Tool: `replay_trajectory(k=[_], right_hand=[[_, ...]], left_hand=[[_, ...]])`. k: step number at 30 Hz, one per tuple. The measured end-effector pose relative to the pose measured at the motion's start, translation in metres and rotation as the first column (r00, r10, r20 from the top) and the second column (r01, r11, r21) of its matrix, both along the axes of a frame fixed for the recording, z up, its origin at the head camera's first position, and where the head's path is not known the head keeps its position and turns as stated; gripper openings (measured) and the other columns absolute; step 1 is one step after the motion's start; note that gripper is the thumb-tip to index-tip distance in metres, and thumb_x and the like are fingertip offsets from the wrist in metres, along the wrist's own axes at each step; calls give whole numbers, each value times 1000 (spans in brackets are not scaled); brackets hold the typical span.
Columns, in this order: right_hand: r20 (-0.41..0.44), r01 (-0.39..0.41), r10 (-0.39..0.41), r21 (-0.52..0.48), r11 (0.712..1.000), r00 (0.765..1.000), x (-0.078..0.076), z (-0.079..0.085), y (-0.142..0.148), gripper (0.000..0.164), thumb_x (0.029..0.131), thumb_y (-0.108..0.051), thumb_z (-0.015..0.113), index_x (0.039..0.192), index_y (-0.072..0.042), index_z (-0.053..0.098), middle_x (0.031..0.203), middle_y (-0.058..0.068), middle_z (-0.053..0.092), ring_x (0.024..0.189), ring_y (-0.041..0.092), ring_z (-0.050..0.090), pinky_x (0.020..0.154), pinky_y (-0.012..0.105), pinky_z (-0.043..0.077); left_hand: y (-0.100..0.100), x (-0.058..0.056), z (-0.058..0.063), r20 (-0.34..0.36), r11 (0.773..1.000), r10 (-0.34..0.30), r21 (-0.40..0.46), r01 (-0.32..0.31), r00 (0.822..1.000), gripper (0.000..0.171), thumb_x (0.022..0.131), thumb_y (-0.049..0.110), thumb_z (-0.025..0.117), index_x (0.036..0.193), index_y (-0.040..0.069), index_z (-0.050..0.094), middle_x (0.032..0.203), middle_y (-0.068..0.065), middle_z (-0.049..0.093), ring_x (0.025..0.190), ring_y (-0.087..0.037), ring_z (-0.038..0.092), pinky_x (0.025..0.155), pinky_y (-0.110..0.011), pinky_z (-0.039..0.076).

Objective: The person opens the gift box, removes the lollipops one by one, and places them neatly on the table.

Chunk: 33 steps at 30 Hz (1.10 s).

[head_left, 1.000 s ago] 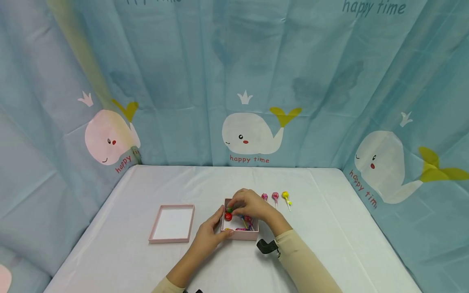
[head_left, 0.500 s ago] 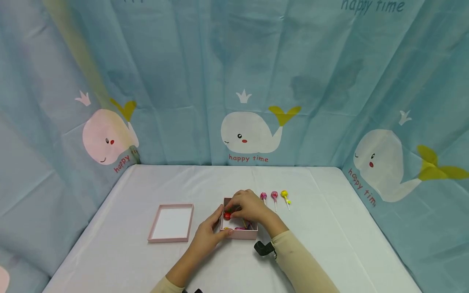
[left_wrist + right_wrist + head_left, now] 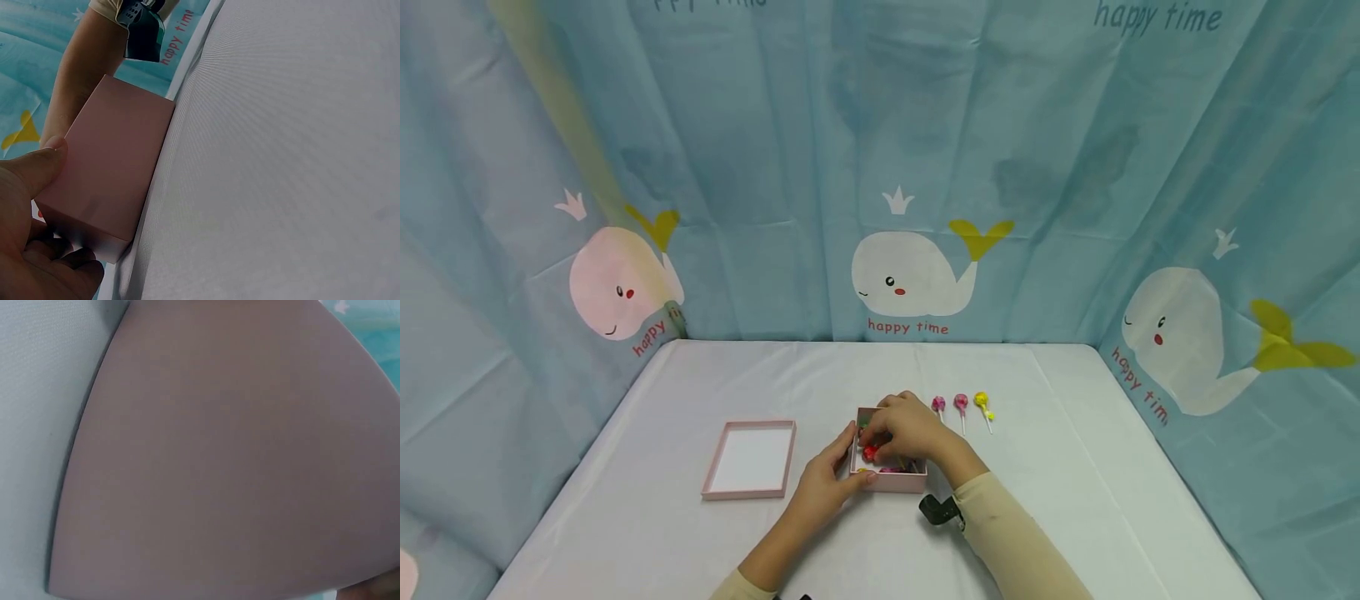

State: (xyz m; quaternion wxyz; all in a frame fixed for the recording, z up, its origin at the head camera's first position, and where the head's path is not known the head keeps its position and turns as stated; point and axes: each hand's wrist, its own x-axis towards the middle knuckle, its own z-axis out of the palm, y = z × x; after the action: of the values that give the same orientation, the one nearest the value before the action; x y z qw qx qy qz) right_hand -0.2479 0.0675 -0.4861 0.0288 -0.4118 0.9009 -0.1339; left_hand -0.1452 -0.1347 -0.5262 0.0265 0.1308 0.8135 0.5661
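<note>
Lollipops go into the pink box [image 3: 889,481] on the white table [image 3: 1060,500].
Keep your left hand [image 3: 829,482] gripping its corner; your right hand [image 3: 904,427] curls over a red lollipop [image 3: 869,452], though the pinch itself can't be made out.

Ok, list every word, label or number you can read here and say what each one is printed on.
"happy time" in red, under the middle whale on the blue curtain.
"happy time" in dark letters, at the curtain's top right.
Red lettering under the left whale: only "happ" shows, the rest is hidden in a fold.
Red lettering under the right whale: cut off, reads about "happy tim".
Dark lettering at the top edge, left of centre: cropped, unreadable.
The pink box, lid and lollipops show no readable text.
</note>
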Motion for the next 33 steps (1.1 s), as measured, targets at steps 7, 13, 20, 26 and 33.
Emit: replay_trajectory(k=[7, 13, 20, 26, 33], right_hand=[[-30, -39, 40, 35, 999, 999, 1, 3, -1, 24, 81, -43, 86, 104, -46, 78, 104, -31, 70, 119, 11, 57, 108, 43, 42], [-27, -33, 34, 22, 999, 999, 1, 3, -1, 22, 83, -43, 84, 104, -43, 79, 104, -28, 69, 119, 9, 56, 111, 43, 41], [-21, -11, 9, -64, 998, 1000, -2, 2, 2, 23, 83, -43, 85, 105, -38, 78, 100, -28, 69, 114, 7, 58, 112, 44, 41], [16, 15, -13, -128, 992, 1000, -4, 1, 4, 21, 85, -41, 84, 104, -35, 78, 99, -26, 67, 115, 7, 57, 113, 42, 39], [10, 34, -32, -182, 983, 999, -3, 2, 8, 18, 88, -41, 82, 104, -32, 78, 106, -20, 69, 119, 8, 56, 115, 42, 38]], left_hand=[[0, 0, 1, 11, 1000, 8, -5, -8, 1000, 98, 85, 42, 82, 162, 12, 29, 168, -3, 26, 154, -25, 26, 123, -40, 28], [1, 0, 3, -1, 1000, -5, 7, 5, 1000, 96, 86, 38, 82, 162, 10, 29, 168, -5, 26, 154, -26, 25, 122, -40, 28], [3, 0, 3, -19, 1000, 17, 4, -17, 1000, 95, 86, 37, 82, 162, 12, 31, 167, -6, 29, 154, -28, 26, 122, -41, 28], [3, 0, 3, -10, 999, 29, 20, -28, 1000, 94, 86, 37, 83, 161, 11, 32, 167, -5, 30, 154, -27, 27, 122, -41, 27], [3, 0, 3, 5, 999, 33, 26, -33, 999, 95, 85, 35, 84, 161, 12, 32, 167, -4, 30, 154, -26, 27, 123, -41, 27]])
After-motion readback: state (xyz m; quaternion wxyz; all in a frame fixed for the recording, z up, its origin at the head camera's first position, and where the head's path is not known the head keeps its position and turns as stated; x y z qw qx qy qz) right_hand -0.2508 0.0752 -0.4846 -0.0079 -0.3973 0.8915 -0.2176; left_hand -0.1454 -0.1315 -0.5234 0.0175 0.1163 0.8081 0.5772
